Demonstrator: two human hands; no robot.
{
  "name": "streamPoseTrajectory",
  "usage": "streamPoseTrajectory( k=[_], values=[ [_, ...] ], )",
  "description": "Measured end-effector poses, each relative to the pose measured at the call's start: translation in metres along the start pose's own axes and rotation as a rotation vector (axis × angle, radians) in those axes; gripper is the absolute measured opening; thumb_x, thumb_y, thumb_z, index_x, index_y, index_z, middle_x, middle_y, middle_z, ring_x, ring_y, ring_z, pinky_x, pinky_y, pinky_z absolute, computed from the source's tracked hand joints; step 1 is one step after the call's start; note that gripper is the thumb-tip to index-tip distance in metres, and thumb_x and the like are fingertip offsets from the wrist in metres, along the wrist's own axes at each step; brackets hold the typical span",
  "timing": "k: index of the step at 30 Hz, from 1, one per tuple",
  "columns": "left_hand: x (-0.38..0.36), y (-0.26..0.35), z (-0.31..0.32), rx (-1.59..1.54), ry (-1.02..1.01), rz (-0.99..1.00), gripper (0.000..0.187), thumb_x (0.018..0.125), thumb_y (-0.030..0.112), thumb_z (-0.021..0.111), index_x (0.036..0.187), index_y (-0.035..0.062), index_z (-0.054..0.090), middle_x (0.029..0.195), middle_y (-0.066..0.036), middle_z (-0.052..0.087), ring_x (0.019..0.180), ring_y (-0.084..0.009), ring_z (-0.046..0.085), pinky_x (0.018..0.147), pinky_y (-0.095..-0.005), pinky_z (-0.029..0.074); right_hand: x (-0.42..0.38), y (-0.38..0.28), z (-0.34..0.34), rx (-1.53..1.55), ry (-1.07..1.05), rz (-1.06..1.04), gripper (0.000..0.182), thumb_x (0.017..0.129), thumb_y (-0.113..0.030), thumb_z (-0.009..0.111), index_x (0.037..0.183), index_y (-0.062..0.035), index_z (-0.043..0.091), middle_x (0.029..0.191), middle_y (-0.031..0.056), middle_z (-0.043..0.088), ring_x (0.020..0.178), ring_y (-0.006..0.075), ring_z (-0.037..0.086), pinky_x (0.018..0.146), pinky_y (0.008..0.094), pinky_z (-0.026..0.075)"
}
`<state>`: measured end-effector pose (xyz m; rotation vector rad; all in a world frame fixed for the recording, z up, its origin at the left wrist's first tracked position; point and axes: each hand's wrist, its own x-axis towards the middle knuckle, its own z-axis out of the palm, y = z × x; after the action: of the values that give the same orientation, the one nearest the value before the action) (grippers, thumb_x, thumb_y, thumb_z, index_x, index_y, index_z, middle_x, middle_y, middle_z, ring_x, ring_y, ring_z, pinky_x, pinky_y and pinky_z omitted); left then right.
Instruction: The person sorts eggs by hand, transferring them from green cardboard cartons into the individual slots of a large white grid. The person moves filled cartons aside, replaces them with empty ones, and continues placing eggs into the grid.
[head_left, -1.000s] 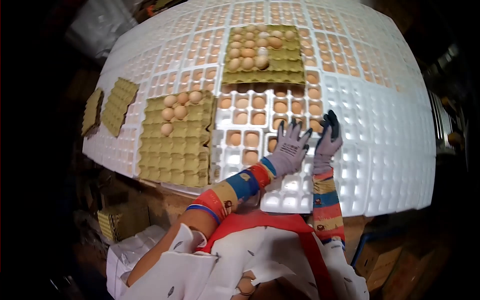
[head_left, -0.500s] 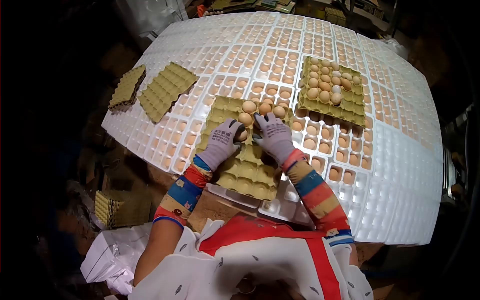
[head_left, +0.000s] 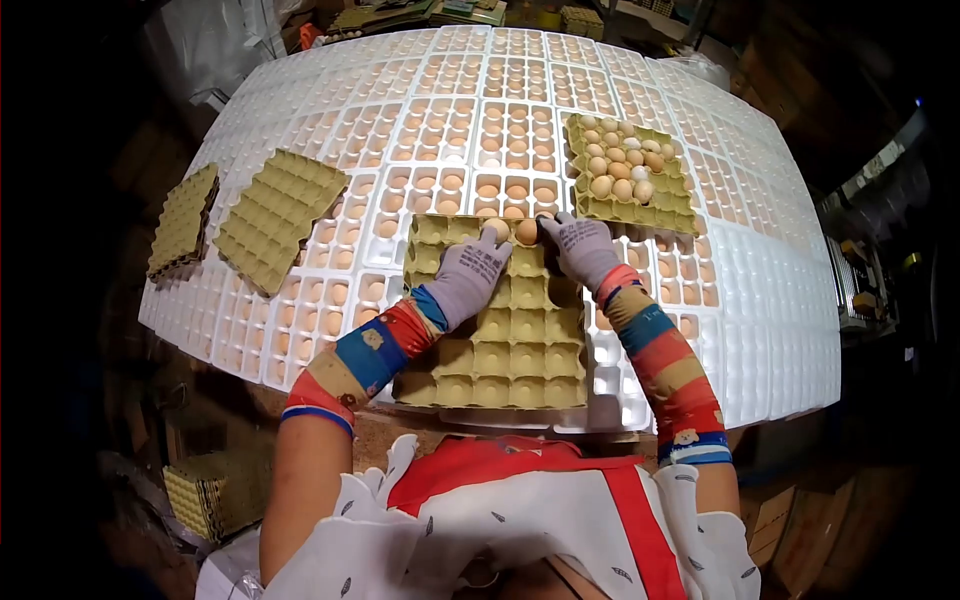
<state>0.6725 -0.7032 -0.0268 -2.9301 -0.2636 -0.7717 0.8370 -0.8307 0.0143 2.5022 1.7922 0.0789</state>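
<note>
A pulp egg tray (head_left: 515, 355) lies before me on white trays; most of its visible cups hold nothing. At its far edge sit a pale egg (head_left: 496, 229) and a brown egg (head_left: 527, 232). My left hand (head_left: 472, 268), in a grey glove with dark fingertips, is closed over the pale egg, its palm above the cups. Beside the brown egg, at the tray's far right corner, my gloved right hand (head_left: 583, 248) has its fingers curled; what they hold is hidden.
White trays (head_left: 770, 285) spread over the table, many with eggs. Another pulp tray (head_left: 672, 212) with several eggs lies at the upper right. Loose pulp trays (head_left: 278, 215) and a pulp tray stack (head_left: 183, 222) rest on the left. More stacked trays (head_left: 205, 495) stand low at the left.
Both hands have moved to the far edge of the near pulp tray. Fewer eggs show in it than before. The view has shifted, and the tray now sits straighter.
</note>
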Motion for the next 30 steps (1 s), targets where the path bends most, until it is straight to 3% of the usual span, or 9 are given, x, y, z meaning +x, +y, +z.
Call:
streamPoseTrajectory(
  k=[6, 9, 10, 14, 20, 22, 25, 26, 30],
  values=[
    [-0.012, -0.06, -0.05, -1.849, -0.192, -0.776, 0.042, 0.079, 0.032, 0.071, 0.116, 0.0143, 0.062, 0.101, -0.021, 0.063, 0.102, -0.0358, 0.061, 0.086, -0.0438, 0.051, -0.011, 0.038, 0.012, 1.819, 0.223, 0.21, 0.043, 0.08, -0.017, 0.067, 0.121, -0.0046, 0.062, 0.121, 0.0099, 0.061, 0.094, 0.0164, 0.063, 0.083, 0.0317, 0.051],
    [0.013, -0.06, -0.059, -1.476, -0.371, -0.593, 0.058, 0.085, 0.02, 0.072, 0.137, 0.0062, 0.05, 0.124, -0.009, 0.057, 0.109, -0.0172, 0.056, 0.088, -0.0318, 0.049, -0.001, -0.007, -0.019, 0.398, 0.182, 0.171, 0.047, 0.076, -0.032, 0.071, 0.121, -0.0204, 0.063, 0.112, 0.0163, 0.06, 0.102, 0.0331, 0.062, 0.087, 0.0398, 0.051],
    [0.034, -0.049, -0.068, -0.527, -0.48, -0.36, 0.072, 0.081, 0.038, 0.075, 0.143, 0.0177, 0.044, 0.138, -0.011, 0.051, 0.121, -0.026, 0.054, 0.099, -0.0402, 0.048, 0.007, -0.026, -0.037, 0.169, 0.063, 0.149, 0.039, 0.077, -0.03, 0.07, 0.114, -0.0189, 0.068, 0.114, 0.0157, 0.06, 0.102, 0.0306, 0.063, 0.086, 0.0402, 0.052],
    [0.055, -0.025, -0.043, 0.02, -0.541, -0.105, 0.043, 0.075, 0.041, 0.07, 0.11, 0.0162, 0.066, 0.111, -0.019, 0.063, 0.11, -0.0355, 0.055, 0.089, -0.0477, 0.047, 0.035, -0.024, 0.0, 0.042, 0.066, 0.135, 0.037, 0.074, -0.038, 0.073, 0.1, -0.0134, 0.069, 0.109, 0.0172, 0.06, 0.095, 0.0324, 0.065, 0.081, 0.043, 0.053],
    [0.044, -0.065, -0.026, -0.788, -0.419, -0.518, 0.055, 0.085, 0.046, 0.068, 0.118, 0.0031, 0.065, 0.111, -0.01, 0.068, 0.1, -0.0206, 0.063, 0.085, -0.0355, 0.05, -0.148, 0.04, -0.024, 2.182, 0.351, 0.609, 0.026, 0.089, -0.026, 0.067, 0.104, -0.0044, 0.067, 0.084, 0.0011, 0.063, 0.058, 0.0051, 0.05, 0.049, 0.0238, 0.043],
    [0.062, -0.021, -0.088, -1.053, -0.329, -0.881, 0.05, 0.089, 0.039, 0.066, 0.118, -0.0011, 0.065, 0.118, -0.007, 0.066, 0.095, -0.0161, 0.063, 0.08, -0.0309, 0.051, -0.204, 0.103, 0.058, 1.729, 0.587, 0.828, 0.04, 0.087, -0.027, 0.07, 0.115, -0.0005, 0.063, 0.084, 0.0041, 0.066, 0.066, 0.0131, 0.059, 0.062, 0.0246, 0.05],
    [0.048, -0.003, -0.041, -0.939, -0.328, -0.229, 0.046, 0.093, 0.025, 0.062, 0.131, -0.0002, 0.054, 0.118, -0.01, 0.065, 0.092, -0.0176, 0.065, 0.074, -0.0282, 0.053, -0.265, 0.156, 0.065, 0.721, 0.371, 1.153, 0.05, 0.08, -0.04, 0.071, 0.118, -0.0083, 0.063, 0.103, 0.0108, 0.064, 0.086, 0.0258, 0.065, 0.078, 0.0349, 0.052],
    [0.075, 0.065, -0.079, -1.318, -0.627, -0.645, 0.045, 0.091, 0.021, 0.065, 0.13, -0.0007, 0.055, 0.116, -0.01, 0.065, 0.094, -0.0188, 0.065, 0.075, -0.0281, 0.053, -0.271, 0.161, 0.048, 0.425, 0.244, 1.209, 0.05, 0.079, -0.044, 0.07, 0.117, -0.0122, 0.064, 0.108, 0.0123, 0.062, 0.093, 0.0289, 0.065, 0.081, 0.0389, 0.052],
    [0.088, 0.221, -0.032, -0.605, -0.728, 0.073, 0.058, 0.084, 0.055, 0.062, 0.125, 0.0132, 0.06, 0.115, -0.014, 0.066, 0.106, -0.032, 0.063, 0.09, -0.0395, 0.05, -0.29, 0.193, 0.094, 0.476, 0.181, 1.065, 0.043, 0.083, -0.045, 0.062, 0.118, -0.0206, 0.064, 0.112, 0.0123, 0.058, 0.099, 0.0317, 0.062, 0.084, 0.043, 0.05]
  ],
)
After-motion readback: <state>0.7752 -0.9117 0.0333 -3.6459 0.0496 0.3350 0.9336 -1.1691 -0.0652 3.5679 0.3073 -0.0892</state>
